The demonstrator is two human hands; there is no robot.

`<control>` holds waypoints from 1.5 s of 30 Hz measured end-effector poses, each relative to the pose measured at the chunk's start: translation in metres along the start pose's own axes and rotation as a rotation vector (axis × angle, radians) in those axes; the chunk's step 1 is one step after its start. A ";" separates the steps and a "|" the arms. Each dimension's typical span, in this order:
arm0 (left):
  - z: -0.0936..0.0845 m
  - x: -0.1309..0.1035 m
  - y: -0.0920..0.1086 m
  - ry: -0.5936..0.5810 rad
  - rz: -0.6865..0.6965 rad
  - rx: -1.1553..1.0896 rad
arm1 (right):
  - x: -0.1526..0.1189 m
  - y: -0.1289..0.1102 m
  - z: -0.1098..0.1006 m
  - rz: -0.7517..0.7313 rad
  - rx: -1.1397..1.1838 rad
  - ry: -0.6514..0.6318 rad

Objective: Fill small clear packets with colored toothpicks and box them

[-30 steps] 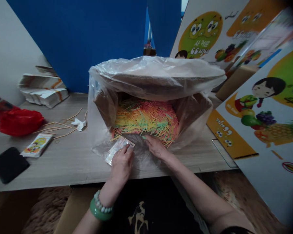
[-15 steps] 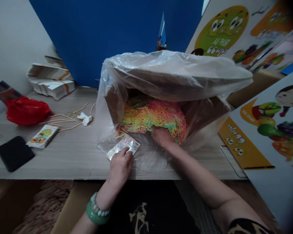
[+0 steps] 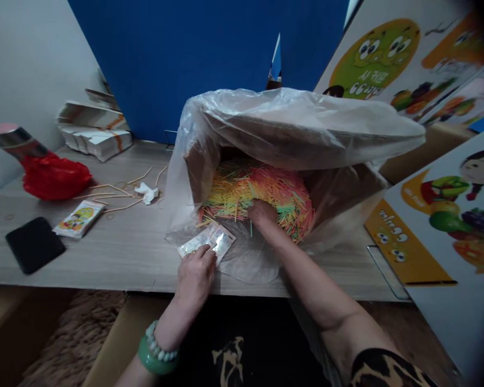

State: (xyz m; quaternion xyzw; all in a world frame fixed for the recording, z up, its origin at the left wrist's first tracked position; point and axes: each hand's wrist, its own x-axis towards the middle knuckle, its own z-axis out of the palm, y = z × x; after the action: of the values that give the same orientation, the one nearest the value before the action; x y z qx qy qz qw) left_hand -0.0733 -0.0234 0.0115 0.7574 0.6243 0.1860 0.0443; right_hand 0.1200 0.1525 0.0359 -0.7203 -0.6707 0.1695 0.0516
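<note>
My left hand [image 3: 194,274] rests on the near edge of a small printed packet [image 3: 210,241], its fingers bent over the shiny surface. The packet lies on the plastic at the front of the box. My right hand [image 3: 263,215] reaches into the lined box, its fingers curled together at the front of a heap of thin coloured sticks [image 3: 262,185]. A green stick hangs just below those fingers, and an orange one stands out to their left. A clear plastic bag [image 3: 242,102] lines the box and folds over its rim.
On the left of the table [image 3: 116,258] are a black flat object [image 3: 35,244], a printed pack [image 3: 79,219], a red bag [image 3: 56,174], loose beige sticks and stacked cartons [image 3: 97,134]. Large printed boxes [image 3: 447,215] stand at the right.
My right hand has lifted slightly, and sticks now show upright beside and below its fingers. The whole view has shifted a little. My left hand stays on the packet.
</note>
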 end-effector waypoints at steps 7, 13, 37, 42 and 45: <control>0.003 0.003 0.006 -0.013 -0.022 -0.098 | -0.044 0.050 0.006 -0.205 0.798 0.012; 0.015 0.016 0.028 0.001 -0.034 -0.413 | -0.081 0.061 0.029 -0.338 1.019 -0.027; -0.008 0.036 -0.027 -0.155 -0.363 0.080 | -0.120 0.061 0.070 -0.369 0.973 0.009; -0.002 0.036 -0.033 -0.141 -0.552 -0.082 | -0.122 0.061 0.071 -0.385 0.969 0.020; 0.006 0.035 -0.039 -0.059 -0.653 -0.239 | -0.123 0.061 0.071 -0.366 0.982 0.044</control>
State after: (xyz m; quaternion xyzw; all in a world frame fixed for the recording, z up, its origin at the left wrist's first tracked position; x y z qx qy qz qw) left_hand -0.1018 0.0193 0.0020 0.5123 0.8059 0.2118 0.2080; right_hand 0.1503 0.0153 -0.0276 -0.4855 -0.6258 0.4371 0.4261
